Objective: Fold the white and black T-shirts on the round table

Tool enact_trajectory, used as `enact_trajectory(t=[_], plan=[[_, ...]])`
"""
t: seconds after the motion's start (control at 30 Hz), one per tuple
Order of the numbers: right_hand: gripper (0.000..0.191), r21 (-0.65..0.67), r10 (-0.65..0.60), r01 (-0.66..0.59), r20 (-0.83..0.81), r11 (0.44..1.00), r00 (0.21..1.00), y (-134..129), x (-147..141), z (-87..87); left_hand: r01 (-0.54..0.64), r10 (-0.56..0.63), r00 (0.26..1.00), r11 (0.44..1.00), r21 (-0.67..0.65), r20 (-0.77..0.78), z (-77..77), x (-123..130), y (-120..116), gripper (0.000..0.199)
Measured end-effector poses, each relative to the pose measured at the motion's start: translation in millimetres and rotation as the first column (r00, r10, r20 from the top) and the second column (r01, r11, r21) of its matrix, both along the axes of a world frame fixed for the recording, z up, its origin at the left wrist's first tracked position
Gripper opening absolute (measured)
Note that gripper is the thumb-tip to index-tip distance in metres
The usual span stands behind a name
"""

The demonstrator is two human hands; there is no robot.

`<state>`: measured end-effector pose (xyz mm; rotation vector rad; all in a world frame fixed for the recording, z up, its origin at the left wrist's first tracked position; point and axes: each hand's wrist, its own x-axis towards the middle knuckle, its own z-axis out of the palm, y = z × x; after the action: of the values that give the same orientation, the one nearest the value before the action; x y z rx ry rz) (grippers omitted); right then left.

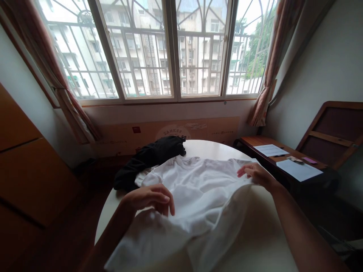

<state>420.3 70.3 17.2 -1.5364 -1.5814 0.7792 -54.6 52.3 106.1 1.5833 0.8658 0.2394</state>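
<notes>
A white cloth garment [198,189], which looks like a shirt, is spread in loose wrinkles over a round white table [221,146]. My left hand [154,196] is over the garment's left part, fingers loosely bent and apart, with no cloth visibly gripped. Toward the garment's far right corner, my right hand [256,173] is above the fabric, its fingers reaching left and slightly curled, holding nothing that I can see. The near edge of the cloth curves up below the right hand. A black garment [154,155] lies bunched at the table's back left, against the white one.
On the right stands a low wooden table [249,141] bearing paper sheets [299,170] and a pink item [310,160]. A wooden-framed panel [334,132] leans behind it. Wooden cabinets [22,170] are at left. Beyond the table, a printed cardboard panel [221,126] sits under the window.
</notes>
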Motion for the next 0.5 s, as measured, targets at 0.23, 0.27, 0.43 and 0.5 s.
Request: enact_trajectory(t=[0.23,0.27,0.43,0.5], plan=[[0.044,0.212,-0.202,0.146,0.272,0.966,0.941,21,-9,-21.8,-0.319,0.588,0.805,0.540,0.779,-0.078,-40.0,0,59,0.039],[0.046,0.233,-0.207,0.131,0.338,0.964,0.918,24,-10,-25.5,-0.274,0.691,0.708,0.460,0.845,-0.147,-46.7,-6,69,0.038],[0.049,0.058,-0.125,0.111,0.522,0.992,0.844,33,-3,-47.7,-0.204,0.603,0.771,0.537,0.819,-0.203,-52.0,-33,88,0.022],[0.049,0.065,-0.119,0.100,0.545,0.993,0.830,34,0,-54.2,-0.281,0.569,0.822,0.451,0.847,-0.031,-34.1,-35,87,0.028]])
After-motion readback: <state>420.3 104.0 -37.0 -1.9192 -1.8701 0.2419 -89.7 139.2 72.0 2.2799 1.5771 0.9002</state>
